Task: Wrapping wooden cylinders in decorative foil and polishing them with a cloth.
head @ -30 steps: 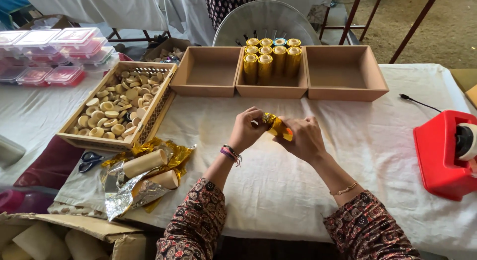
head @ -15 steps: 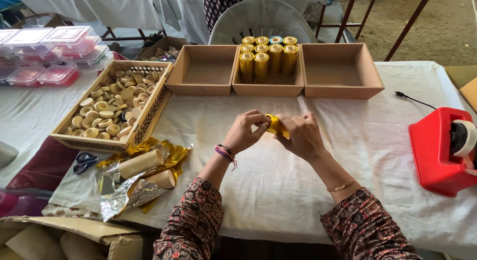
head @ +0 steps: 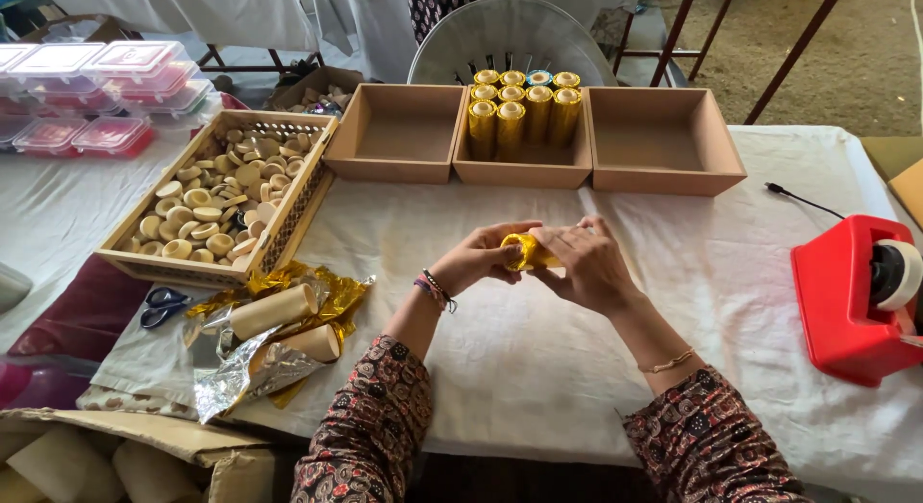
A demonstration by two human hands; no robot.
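Both my hands meet over the white tablecloth (head: pixel 538 368) around one small roll wrapped in gold foil (head: pixel 524 250). My left hand (head: pixel 478 258) pinches its left end with the fingertips. My right hand (head: pixel 584 264) cups the roll from the right and hides most of it. Behind them, the middle cardboard box (head: pixel 524 168) holds several upright gold-wrapped rolls (head: pixel 519 109). To my left lie two bare beige cylinders (head: pixel 274 311) on crumpled gold and silver foil sheets (head: pixel 252 368).
Empty cardboard boxes stand left (head: pixel 394 138) and right (head: pixel 663 147) of the filled one. A woven tray of round beige discs (head: pixel 216 200) sits far left, scissors (head: pixel 159 306) near it. A red tape dispenser (head: pixel 851 301) is at the right. Lidded plastic containers (head: pixel 87 89) are stacked at back left.
My hands have kept working the gold-wrapped roll in place, turning it slightly; less of the foil shows under my right hand. Nothing else on the table has moved.
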